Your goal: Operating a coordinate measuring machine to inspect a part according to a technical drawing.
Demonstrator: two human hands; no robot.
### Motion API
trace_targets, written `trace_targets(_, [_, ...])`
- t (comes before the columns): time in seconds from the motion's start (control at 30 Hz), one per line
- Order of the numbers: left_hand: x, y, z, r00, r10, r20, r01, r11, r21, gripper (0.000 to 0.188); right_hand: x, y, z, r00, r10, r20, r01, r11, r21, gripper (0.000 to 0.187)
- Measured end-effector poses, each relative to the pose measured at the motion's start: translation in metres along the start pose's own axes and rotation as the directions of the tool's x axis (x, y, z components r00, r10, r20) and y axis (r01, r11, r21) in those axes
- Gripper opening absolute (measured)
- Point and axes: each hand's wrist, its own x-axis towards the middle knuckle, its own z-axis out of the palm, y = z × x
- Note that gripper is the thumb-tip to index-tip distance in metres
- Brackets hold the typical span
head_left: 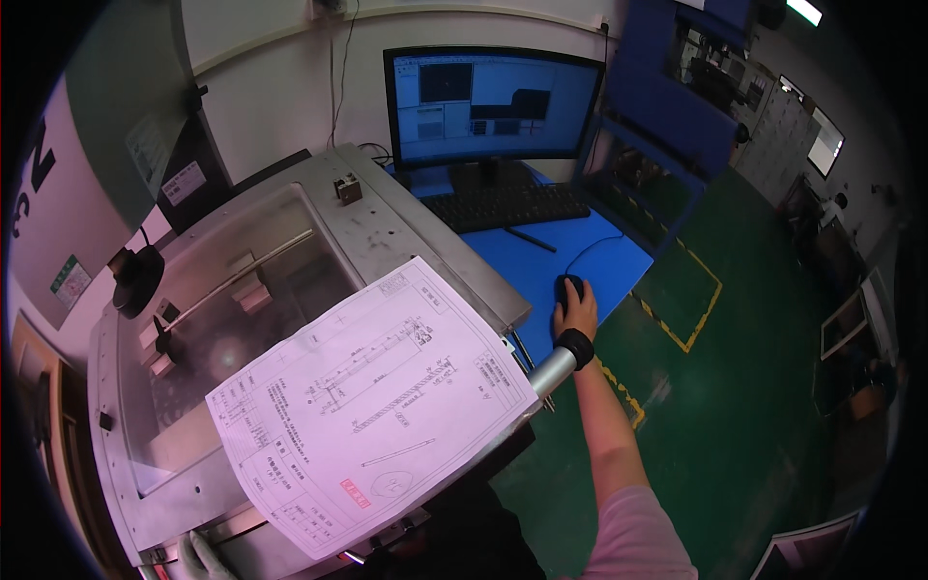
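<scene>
My right hand (577,311) rests on a black computer mouse (566,286) on the blue desk (541,259), fingers wrapped over it; a black band circles the wrist. My left hand (206,558), in a light glove, shows only at the bottom edge under a large technical drawing sheet (372,396) lying on the metal machine table (387,232). What the left hand holds is hidden. A monitor (493,104) and black keyboard (506,206) stand behind the mouse.
A glass plate (227,319) in the table carries a long thin rod (242,271) on small blocks. A metal block (348,188) sits at the table's far end. A steel handle (551,369) juts from the table. Green floor with yellow lines lies to the right.
</scene>
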Motion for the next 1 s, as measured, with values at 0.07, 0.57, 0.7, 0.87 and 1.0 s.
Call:
trace_targets(0.07, [0.0,0.001,0.0,1.0,-0.007,-0.002,0.007,1.0,-0.003,0.036,0.0,0.001,0.0,1.0,0.005,0.0,-0.005,1.0,0.003,0.045])
trace_targets(0.57, [-0.001,-0.003,0.0,0.997,0.052,-0.056,-0.052,0.999,0.005,0.034,0.001,0.004,0.005,1.0,0.021,0.0,-0.021,1.0,-0.014,0.045])
trace_targets(0.7, [0.0,-0.003,-0.001,0.996,0.073,-0.053,-0.071,0.997,0.033,0.034,0.001,0.003,0.003,1.0,0.009,-0.006,-0.009,1.0,-0.025,0.045])
trace_targets(0.87, [-0.002,0.001,-0.001,0.998,0.043,-0.051,-0.041,0.998,0.048,0.035,0.001,0.001,0.002,1.0,0.007,-0.005,-0.007,1.0,-0.015,0.045])
trace_targets(1.0, [-0.001,0.001,-0.002,1.0,-0.001,-0.016,0.001,1.0,0.02,0.037,0.001,0.002,0.001,1.0,0.008,0.004,-0.008,1.0,-0.023,0.045])
